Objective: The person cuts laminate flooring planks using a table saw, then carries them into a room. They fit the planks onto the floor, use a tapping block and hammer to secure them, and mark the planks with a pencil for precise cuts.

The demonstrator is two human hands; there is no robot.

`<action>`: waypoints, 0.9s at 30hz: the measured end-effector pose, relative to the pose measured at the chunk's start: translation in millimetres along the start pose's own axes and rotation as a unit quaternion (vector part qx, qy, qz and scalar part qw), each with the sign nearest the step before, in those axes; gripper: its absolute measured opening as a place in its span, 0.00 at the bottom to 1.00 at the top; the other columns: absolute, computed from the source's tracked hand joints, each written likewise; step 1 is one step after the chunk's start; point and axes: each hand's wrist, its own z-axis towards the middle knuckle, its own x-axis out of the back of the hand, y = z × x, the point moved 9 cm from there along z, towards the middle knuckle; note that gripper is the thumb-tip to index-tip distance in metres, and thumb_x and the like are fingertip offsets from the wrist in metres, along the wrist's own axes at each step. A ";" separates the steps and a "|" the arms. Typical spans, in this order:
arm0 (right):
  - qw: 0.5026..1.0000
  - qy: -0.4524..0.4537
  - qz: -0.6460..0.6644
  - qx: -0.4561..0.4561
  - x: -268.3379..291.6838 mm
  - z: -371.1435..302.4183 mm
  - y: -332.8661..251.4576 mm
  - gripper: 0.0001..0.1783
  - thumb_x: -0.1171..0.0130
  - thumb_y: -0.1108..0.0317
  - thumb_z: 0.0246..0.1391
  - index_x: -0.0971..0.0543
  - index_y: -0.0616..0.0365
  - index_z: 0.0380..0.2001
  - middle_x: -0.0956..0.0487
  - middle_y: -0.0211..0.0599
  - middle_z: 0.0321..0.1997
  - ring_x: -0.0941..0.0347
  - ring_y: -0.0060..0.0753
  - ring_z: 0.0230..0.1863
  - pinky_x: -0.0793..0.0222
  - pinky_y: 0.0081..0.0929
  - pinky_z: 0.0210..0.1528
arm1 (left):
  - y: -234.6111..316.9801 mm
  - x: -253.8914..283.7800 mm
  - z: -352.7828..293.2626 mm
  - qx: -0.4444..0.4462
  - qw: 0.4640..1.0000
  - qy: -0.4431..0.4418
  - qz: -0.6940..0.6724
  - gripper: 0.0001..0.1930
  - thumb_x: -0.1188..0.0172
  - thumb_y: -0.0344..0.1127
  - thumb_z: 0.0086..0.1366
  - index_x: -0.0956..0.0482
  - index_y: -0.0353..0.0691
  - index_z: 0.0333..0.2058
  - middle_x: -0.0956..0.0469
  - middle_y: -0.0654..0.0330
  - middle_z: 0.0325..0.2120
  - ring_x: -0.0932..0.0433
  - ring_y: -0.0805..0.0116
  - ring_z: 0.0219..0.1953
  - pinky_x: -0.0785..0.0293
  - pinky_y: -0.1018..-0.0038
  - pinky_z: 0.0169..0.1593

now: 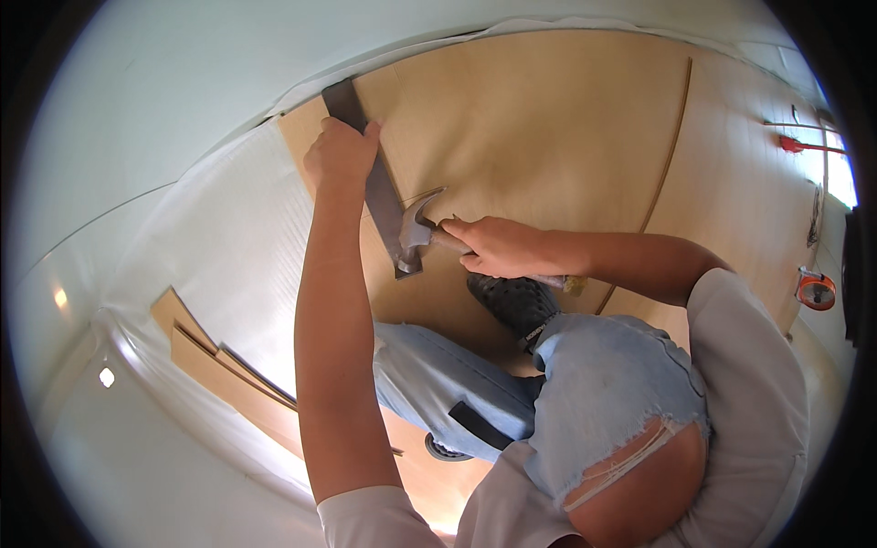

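Hands (pixel 502 247) hold a dark bar (pixel 382 196) and, by its end, a hammer (pixel 417 230).

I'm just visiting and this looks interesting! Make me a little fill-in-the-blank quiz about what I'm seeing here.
1. The right grip holds the claw hammer by its ____.
2. In the picture, the left grip is on the long dark bar, nearer its ____ end (upper or lower).
3. The person's torn jeans are ____ in colour.
4. Some light brown boards lie in the picture's lower ____ part, beyond the left forearm.

Missing words: handle; upper; blue; left.
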 end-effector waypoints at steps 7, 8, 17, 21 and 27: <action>0.998 0.032 -0.043 0.031 5.4 -4.8 5.0 0.27 0.45 0.70 0.58 0.37 0.60 0.60 0.22 0.57 0.28 0.23 0.61 0.30 0.31 0.53 0.33 | 18.5 2.7 2.7 -0.026 0.999 0.018 0.016 0.34 0.42 0.66 0.62 0.21 0.33 0.42 0.15 0.47 0.38 0.15 0.51 0.43 0.20 0.60 0.46; 0.996 0.043 -0.058 0.052 8.4 -4.9 4.3 0.27 0.45 0.70 0.58 0.37 0.59 0.60 0.22 0.57 0.29 0.23 0.61 0.31 0.31 0.53 0.34 | 19.6 1.0 3.0 -0.028 0.999 0.024 0.018 0.34 0.42 0.66 0.62 0.21 0.33 0.42 0.15 0.48 0.38 0.15 0.51 0.43 0.20 0.60 0.45; 0.991 0.072 -0.097 0.048 20.0 -8.9 3.8 0.29 0.43 0.73 0.56 0.38 0.58 0.60 0.22 0.58 0.32 0.23 0.61 0.31 0.32 0.51 0.31 | 22.0 -3.2 4.1 -0.036 0.999 0.011 0.019 0.34 0.42 0.68 0.61 0.20 0.36 0.42 0.15 0.51 0.37 0.15 0.54 0.42 0.20 0.59 0.43; 0.988 -0.020 -0.145 0.053 26.6 -8.8 -2.1 0.27 0.44 0.73 0.56 0.37 0.60 0.58 0.24 0.56 0.27 0.24 0.60 0.28 0.33 0.52 0.30 | 26.7 -5.6 3.9 -0.051 0.998 0.013 0.020 0.34 0.42 0.68 0.62 0.20 0.36 0.42 0.15 0.51 0.37 0.15 0.54 0.42 0.20 0.60 0.43; 0.993 0.071 -0.076 0.057 12.4 -9.0 8.2 0.27 0.44 0.73 0.55 0.37 0.60 0.58 0.24 0.58 0.29 0.25 0.62 0.30 0.34 0.54 0.31 | 31.5 -2.6 1.2 -0.054 0.998 0.016 0.018 0.34 0.42 0.68 0.62 0.20 0.36 0.42 0.15 0.50 0.36 0.15 0.54 0.42 0.20 0.60 0.43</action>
